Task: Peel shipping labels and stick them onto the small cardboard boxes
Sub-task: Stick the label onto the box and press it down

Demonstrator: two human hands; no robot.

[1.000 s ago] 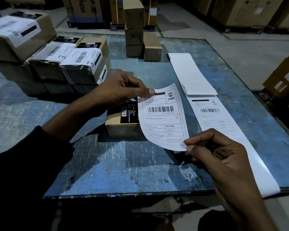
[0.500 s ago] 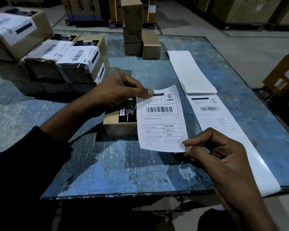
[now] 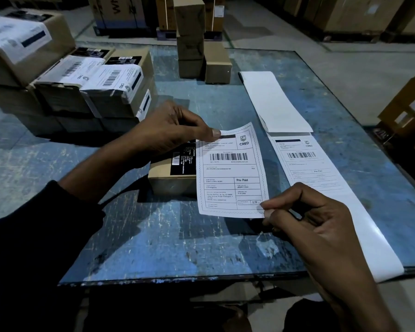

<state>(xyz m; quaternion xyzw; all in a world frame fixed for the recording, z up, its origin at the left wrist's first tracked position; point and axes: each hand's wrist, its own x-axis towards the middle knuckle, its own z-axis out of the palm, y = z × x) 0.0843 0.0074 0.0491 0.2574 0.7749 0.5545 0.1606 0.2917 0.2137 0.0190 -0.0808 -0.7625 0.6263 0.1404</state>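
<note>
White label (image 3: 230,173), peeled, held taut above right half of box (image 3: 171,180) on tabletop (image 3: 153,248). Left hand (image 3: 168,133) fingers pinch top corner; right hand (image 3: 321,226) fingers pinch bottom corner. Risk: uneven lowering, skewed or wrinkled label.

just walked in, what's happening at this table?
A person is labelling boxes. The left hand pinches the top corner of a peeled shipping label and the right hand pinches its bottom corner, holding it over a small cardboard box on the blue table. It is not stuck down yet. Already labelled boxes sit stacked at left; the label strip lies at right.
</note>
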